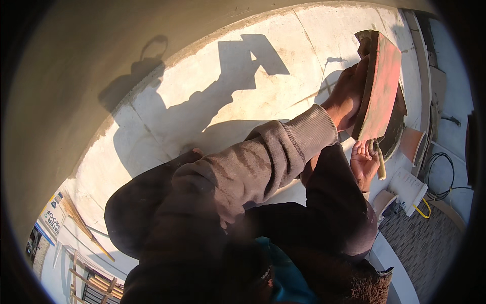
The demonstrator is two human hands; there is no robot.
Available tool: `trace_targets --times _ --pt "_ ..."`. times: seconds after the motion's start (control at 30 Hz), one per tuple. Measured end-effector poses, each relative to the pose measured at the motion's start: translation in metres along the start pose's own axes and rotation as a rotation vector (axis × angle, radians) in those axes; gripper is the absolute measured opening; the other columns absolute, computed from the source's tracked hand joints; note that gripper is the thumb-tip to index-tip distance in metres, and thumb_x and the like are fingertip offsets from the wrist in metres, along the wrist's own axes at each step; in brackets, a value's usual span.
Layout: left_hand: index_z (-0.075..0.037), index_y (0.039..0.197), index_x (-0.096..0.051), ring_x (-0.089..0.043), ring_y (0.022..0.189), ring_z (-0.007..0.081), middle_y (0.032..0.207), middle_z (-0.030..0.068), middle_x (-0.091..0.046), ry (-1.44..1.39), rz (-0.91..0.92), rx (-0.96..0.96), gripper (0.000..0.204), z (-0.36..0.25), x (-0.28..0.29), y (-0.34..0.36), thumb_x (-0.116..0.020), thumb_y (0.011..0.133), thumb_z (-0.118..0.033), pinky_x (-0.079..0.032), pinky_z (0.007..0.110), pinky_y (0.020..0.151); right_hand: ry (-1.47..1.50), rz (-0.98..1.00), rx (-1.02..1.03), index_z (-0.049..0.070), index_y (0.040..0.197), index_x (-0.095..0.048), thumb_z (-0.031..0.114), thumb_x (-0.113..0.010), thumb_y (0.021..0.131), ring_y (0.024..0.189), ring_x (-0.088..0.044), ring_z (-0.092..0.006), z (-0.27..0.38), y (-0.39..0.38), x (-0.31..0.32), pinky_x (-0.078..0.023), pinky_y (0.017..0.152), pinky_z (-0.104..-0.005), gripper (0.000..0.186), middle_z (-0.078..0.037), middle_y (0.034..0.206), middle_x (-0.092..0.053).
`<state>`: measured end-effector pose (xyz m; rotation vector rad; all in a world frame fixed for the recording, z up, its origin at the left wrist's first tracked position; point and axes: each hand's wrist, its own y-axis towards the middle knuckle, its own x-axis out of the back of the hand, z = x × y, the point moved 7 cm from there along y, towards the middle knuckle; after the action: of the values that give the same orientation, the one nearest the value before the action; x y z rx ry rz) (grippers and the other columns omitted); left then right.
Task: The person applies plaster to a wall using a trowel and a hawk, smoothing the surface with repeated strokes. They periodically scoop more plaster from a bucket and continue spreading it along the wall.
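Note:
My left hand (345, 91) grips a flat rectangular board (379, 86) with a worn pink-red face, held tilted up at the upper right. Below it, my right hand (365, 164) has its fingers curled at the wooden handle of a tool (379, 162), which looks like a trowel; its blade is mostly hidden. A dark, round mortar container (397, 126) sits behind the board and the tool. My legs are bent beneath my sleeved left arm, on a pale surface (291, 45) with shadows across it.
A plastered wall (55, 91) curves along the left. At the right are white buckets (405, 187), a cable coil (438, 177) and a dark textured strip (420, 248). A broom (86, 228), a printed sack (50, 218) and a wooden ladder-like frame (93, 281) lie at the lower left.

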<state>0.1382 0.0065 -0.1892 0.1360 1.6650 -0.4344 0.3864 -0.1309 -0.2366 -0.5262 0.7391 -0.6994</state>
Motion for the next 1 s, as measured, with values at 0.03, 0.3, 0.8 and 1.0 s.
trace_targets --times 0.03,0.3,0.8,1.0 --pt "-0.003 0.128 -0.062 -0.066 0.092 0.0144 0.109 0.0055 -0.07 -0.003 0.024 -0.002 0.058 -0.001 -0.009 0.003 -0.047 0.106 -0.055 -0.054 0.031 0.082 -0.174 0.075 -0.097 -0.002 0.127 -0.05 0.008 -0.058 0.097 0.12 -0.058 -0.0266 0.003 -0.015 -0.001 -0.051 0.103 -0.0412 0.033 -0.013 0.124 -0.059" --pt "0.0 0.133 -0.056 -0.07 0.097 0.0204 0.111 0.0112 -0.07 -0.016 0.085 -0.027 0.055 -0.039 -0.01 -0.001 -0.046 0.108 -0.049 -0.061 0.036 0.086 -2.372 -0.117 0.96 0.006 0.124 -0.055 0.027 -0.07 0.097 0.101 -0.066 -0.0322 0.139 -0.092 -0.037 -0.054 0.082 -0.0456 0.038 -0.019 0.123 -0.061" --pt "-0.005 0.153 -0.04 -0.053 0.131 0.0275 0.151 0.0191 -0.047 0.23 0.16 -0.09 0.062 -0.039 0.022 -0.008 -0.062 0.101 -0.032 -0.046 0.041 0.109 -2.235 0.534 0.371 0.004 0.105 -0.046 0.032 -0.08 0.089 0.081 -0.062 -0.0307 0.142 -0.019 -0.01 -0.052 0.072 -0.0419 0.047 -0.014 0.089 -0.058" --pt "-0.005 0.146 -0.049 -0.057 0.119 0.0224 0.136 0.0126 -0.055 1.085 -0.079 -0.318 0.057 -0.015 0.005 -0.002 -0.069 0.098 -0.027 -0.048 0.037 0.102 -2.433 0.455 0.758 0.002 0.114 -0.046 0.026 -0.075 0.089 0.081 -0.067 -0.0352 0.161 -0.023 -0.028 -0.055 0.064 -0.0433 0.046 -0.015 0.09 -0.059"
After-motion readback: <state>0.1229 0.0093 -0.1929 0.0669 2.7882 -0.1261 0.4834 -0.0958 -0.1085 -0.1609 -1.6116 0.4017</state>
